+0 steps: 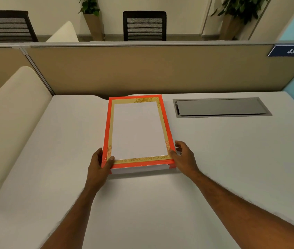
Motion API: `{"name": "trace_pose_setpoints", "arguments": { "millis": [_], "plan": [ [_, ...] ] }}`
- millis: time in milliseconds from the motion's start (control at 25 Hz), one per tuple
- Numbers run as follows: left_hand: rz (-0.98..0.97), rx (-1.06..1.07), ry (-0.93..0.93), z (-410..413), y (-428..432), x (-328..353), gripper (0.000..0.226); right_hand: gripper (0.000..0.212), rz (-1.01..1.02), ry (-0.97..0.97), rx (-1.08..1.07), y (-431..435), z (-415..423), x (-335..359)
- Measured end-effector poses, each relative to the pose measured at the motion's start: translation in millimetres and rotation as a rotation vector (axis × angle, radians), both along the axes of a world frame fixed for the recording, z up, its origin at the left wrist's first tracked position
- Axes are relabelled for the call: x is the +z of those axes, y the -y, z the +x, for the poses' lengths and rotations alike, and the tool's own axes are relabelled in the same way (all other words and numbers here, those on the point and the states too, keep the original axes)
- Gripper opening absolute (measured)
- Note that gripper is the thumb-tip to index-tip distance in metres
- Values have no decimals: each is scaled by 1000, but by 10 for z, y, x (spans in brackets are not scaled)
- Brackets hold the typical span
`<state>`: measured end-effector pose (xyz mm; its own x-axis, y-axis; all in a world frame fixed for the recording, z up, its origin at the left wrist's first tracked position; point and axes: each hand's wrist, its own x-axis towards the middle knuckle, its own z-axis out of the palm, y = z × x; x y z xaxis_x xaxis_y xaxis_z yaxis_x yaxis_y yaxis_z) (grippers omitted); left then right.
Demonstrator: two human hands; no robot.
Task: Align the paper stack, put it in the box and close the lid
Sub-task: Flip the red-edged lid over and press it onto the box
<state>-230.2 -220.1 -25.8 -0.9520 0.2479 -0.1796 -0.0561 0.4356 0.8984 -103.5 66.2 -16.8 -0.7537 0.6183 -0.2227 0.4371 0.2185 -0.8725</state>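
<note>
I note my left hand point(100, 163) clasping the near-left corner of the orange box point(106, 133), centre frame; paper stack point(137, 130) lies inside, long axis running away from me. My right hand point(182, 156) grips the near-right corner. Lid not visible.

The box point(106, 133) lies in the middle of the desk point(214, 159) with the paper stack point(137, 130) inside it, the left hand point(98, 163) at its near left corner, the right hand point(183, 156) at its near right corner, and a cable hatch point(221, 107) right of it, before the partition point(142, 69).
</note>
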Motion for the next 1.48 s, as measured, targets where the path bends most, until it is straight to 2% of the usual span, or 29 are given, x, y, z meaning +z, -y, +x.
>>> {"name": "trace_pose_setpoints", "arguments": {
  "millis": [80,160,280,440,680,880,960,1040,1120,1240,1480],
  "plan": [
    [11,25,19,-133,-16,48,67,56,96,24,-5,-61,-121,25],
    [-55,1,-19,-329,-96,104,71,55,199,22,57,-129,-307,75],
    [-235,-132,-151,-675,-326,212,74,57,337,64,230,-239,-664,158],
    [-440,-343,-209,-1140,-653,305,76,65,432,185,385,-404,-1166,227],
    [-536,-422,-227,-1648,-879,364,78,66,514,289,435,-658,-1757,295],
    [-598,-371,-327,-1832,-897,492,80,60,578,295,399,-774,-1983,466],
    [-617,-395,-288,-1953,-907,343,80,58,599,345,403,-795,-2112,329],
    [-646,-421,-280,-1888,-897,258,81,59,611,383,422,-812,-2061,284],
    [-635,-413,-268,-1850,-900,254,81,69,560,380,438,-803,-2023,291],
    [-604,-432,-268,-1663,-848,207,82,74,535,304,457,-660,-1752,218],
    [-497,-366,-323,-1121,-638,43,79,72,510,142,338,-261,-1082,-90]
  ]
}}
